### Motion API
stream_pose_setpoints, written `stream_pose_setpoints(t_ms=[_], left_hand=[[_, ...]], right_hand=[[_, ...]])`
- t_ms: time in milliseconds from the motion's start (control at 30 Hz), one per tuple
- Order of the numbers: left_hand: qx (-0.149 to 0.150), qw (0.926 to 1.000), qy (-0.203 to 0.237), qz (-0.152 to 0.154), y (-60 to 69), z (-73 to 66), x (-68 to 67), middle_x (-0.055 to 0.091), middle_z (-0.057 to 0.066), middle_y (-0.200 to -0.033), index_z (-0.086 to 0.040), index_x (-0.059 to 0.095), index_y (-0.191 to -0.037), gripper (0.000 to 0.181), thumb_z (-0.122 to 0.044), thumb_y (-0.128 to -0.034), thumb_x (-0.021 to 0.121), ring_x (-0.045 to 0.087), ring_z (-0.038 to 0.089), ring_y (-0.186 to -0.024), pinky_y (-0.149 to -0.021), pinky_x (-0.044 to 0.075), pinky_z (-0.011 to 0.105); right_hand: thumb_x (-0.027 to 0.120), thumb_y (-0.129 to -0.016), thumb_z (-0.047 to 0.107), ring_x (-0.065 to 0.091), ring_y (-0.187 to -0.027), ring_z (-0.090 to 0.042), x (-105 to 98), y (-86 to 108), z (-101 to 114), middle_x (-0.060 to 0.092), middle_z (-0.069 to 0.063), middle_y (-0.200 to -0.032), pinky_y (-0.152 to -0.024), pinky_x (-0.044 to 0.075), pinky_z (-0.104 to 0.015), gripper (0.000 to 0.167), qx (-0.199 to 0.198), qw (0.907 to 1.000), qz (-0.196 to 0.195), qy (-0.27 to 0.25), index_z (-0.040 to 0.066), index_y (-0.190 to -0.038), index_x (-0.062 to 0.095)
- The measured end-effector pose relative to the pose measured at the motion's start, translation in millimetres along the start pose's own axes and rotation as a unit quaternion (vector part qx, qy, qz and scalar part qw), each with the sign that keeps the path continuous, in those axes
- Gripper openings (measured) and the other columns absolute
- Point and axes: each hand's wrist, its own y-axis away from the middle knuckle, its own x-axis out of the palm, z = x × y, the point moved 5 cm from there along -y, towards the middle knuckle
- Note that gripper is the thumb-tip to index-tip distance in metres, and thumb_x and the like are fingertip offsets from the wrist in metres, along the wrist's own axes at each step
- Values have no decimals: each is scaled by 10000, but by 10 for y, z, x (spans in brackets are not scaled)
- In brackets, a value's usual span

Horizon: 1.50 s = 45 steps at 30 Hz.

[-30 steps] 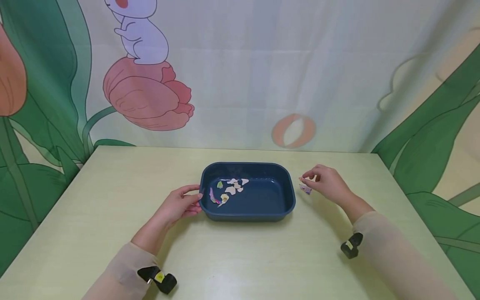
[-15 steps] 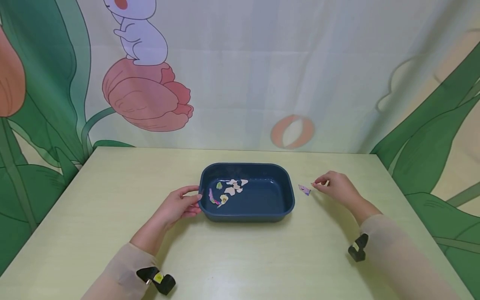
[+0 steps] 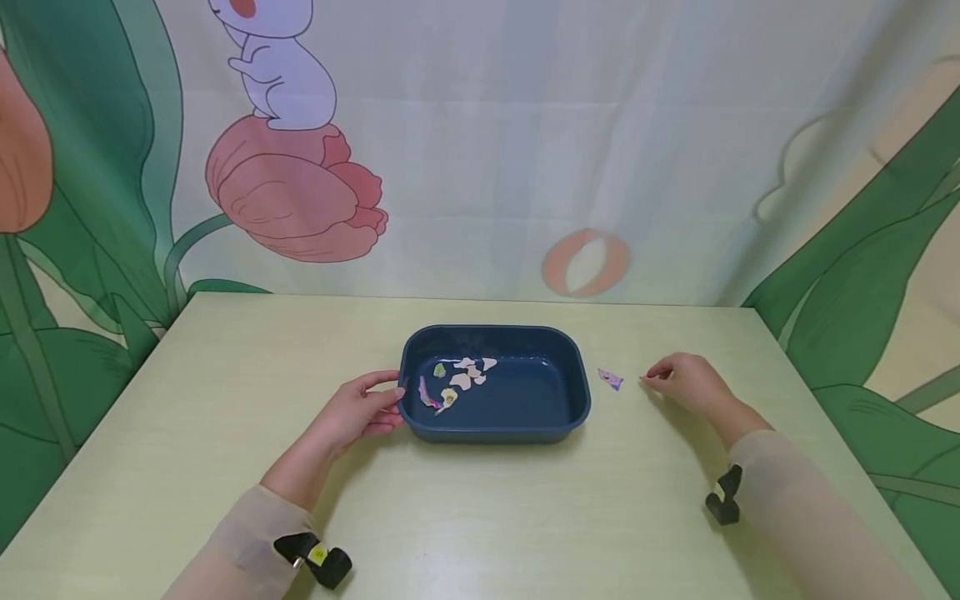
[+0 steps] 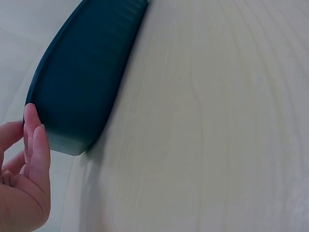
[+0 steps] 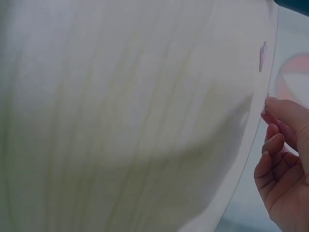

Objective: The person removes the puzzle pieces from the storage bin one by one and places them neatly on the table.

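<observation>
A dark blue rectangular basin (image 3: 495, 435) stands on the table. My left hand (image 3: 365, 408) grips its left end, thumb on the rim and fingers against the outer wall; the left wrist view shows these fingers (image 4: 38, 150) at the basin's corner. To the right of the basin, my right hand (image 3: 690, 383) pinches a small paper scrap (image 5: 265, 104) between thumb and forefinger, just above the table. Most of that scrap is hidden by the fingertips. Between basin and right hand lies a purple patterned paper scrap (image 3: 611, 379).
Inside the basin, on its left half, lie several pale scraps (image 3: 461, 382), a green scrap (image 3: 439, 370), a curved pink-purple strip (image 3: 426, 393) and a yellowish scrap (image 3: 448, 397). A printed curtain (image 3: 465, 167) hangs behind the pale wooden table (image 3: 487, 517).
My right hand has moved right and slightly nearer, away from the purple scrap, with the small scrap still pinched. My left hand and the basin have stayed in place.
</observation>
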Motion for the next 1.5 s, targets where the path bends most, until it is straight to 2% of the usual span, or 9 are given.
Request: stream_pose_setpoints(t_ms=[367, 567, 967, 1133, 1267, 1400, 1500], left_hand=[[-37, 10000, 62, 9, -16, 9, -7, 659, 67, -750, -21, 410, -1366, 493, -157, -926, 586, 660, 164, -659, -609, 541, 241], [-61, 10000, 30, 6, -12, 7, -5, 656, 69, -750, -18, 409, -1367, 500, -166, -925, 590, 660, 168, -665, -611, 540, 238], [-89, 9999, 64, -26, 0, -6, 4, 653, 67, -742, -20, 415, -1361, 487, -156, -926, 586, 660, 173, -665, -600, 539, 235], [-107, 9999, 5, -38, 4, -5, -3, 655, 73, -745, -24, 414, -1365, 493, -164, -926, 588, 665, 191, -677, -609, 541, 243], [-108, 9999, -29, -35, 10, -7, -4, 655, 72, -748, -25, 412, -1368, 494, -168, -928, 585, 664, 192, -677, -612, 541, 244], [-94, 9999, -9, -36, 8, -5, -4, 655, 69, -747, -25, 413, -1367, 492, -165, -928, 585, 663, 188, -672, -609, 541, 243], [-71, 10000, 13, -17, 0, -5, -3, 651, 66, -748, -23, 411, -1367, 491, -162, -929, 583, 661, 182, -669, -608, 541, 243]], right_hand=[[669, -871, 220, 522, -803, -247, 37, -76, -65, 624, -101, -888, -756, 469, -380, 265, 217, 9995, 214, 103, -5, -1012, 672], [671, -869, 218, 532, -800, -244, 55, -76, -59, 631, -99, -883, -764, 469, -408, 252, 96, 9992, 215, 332, -6, -984, 680], [668, -869, 203, 524, -800, -246, 51, -65, -4, 624, -96, -885, -758, 460, -407, 236, 21, 9990, 210, 402, 0, -989, 684], [640, -891, 197, 528, -832, -261, 18, -50, -10, 622, -134, -954, -771, 469, -406, 269, 175, 9994, 139, 275, -19, -1050, 663], [595, -921, 196, 503, -862, -272, -31, -28, -5, 597, -160, -1021, -740, 455, -371, 288, 187, 9998, -26, -49, -20, -1106, 641], [584, -928, 220, 501, -871, -260, -80, -9, 58, 601, -158, -1050, -698, 425, -329, 302, -88, 9988, -310, -357, -11, -1114, 643], [593, -923, 221, 503, -848, -247, -97, 3, 185, 607, -149, -1046, -664, 433, -305, 302, -296, 9966, -463, -608, -5, -1118, 643]])
